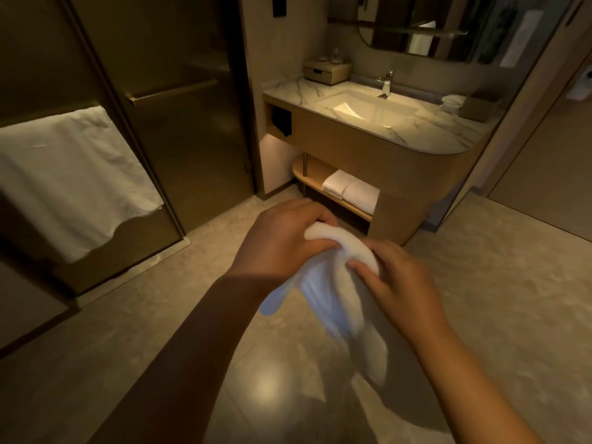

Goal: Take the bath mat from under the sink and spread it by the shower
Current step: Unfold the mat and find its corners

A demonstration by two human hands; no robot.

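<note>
bare floor lies open around and below both hands. the vanity blocks ahead, folded towels fill part of its lower shelf, and the glass shower door walls the left.

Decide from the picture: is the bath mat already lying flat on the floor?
No: both hands, left hand and right hand, hold the bunched white bath mat up above the floor.

The bath mat is plain white, as are the folded towels on the wooden shelf and the towel on the dark smoked-glass door. The surface is white marble with grey veins over a tan wood vanity. The floor is mottled beige stone.
</note>
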